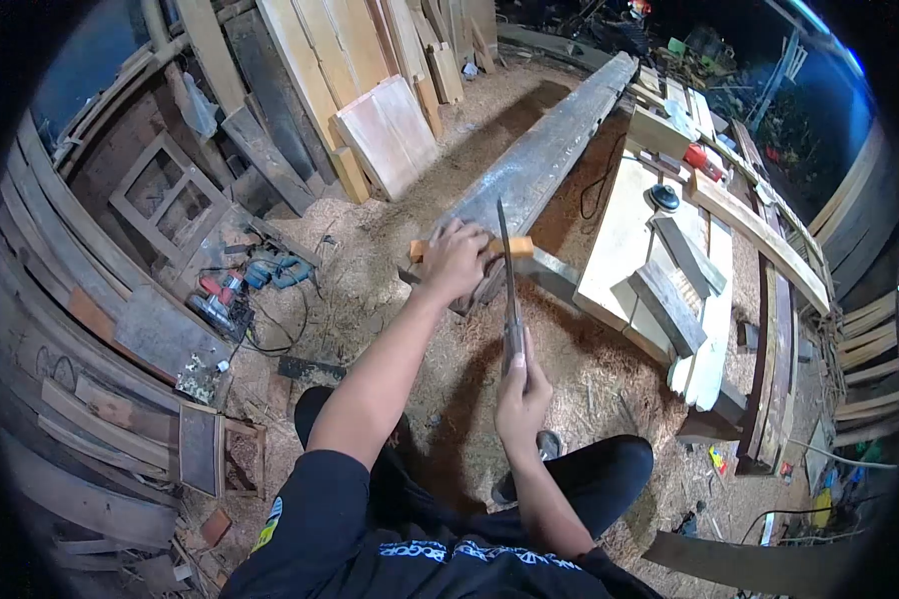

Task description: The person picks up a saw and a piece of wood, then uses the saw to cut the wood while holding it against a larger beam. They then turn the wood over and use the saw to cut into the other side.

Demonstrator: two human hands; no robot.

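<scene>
A short strip of orange-brown wood (514,246) lies crosswise over the near end of a long grey plank bench (539,160). My left hand (454,262) is closed over the strip and presses it against the bench. In my right hand (522,394) is the handle of a hand saw (510,285), its long thin dark blade seen nearly edge-on. The blade points away from me and crosses the strip just right of my left fingers. Whether its teeth are in the wood is too small to tell.
On the right, a pale wooden worktable (609,270) carries wood blocks (669,309), a black round object (663,198) and a red tool (704,160). Power tools (220,299) with cords lie on the shavings-covered floor at left. Boards (388,135) lean at the back.
</scene>
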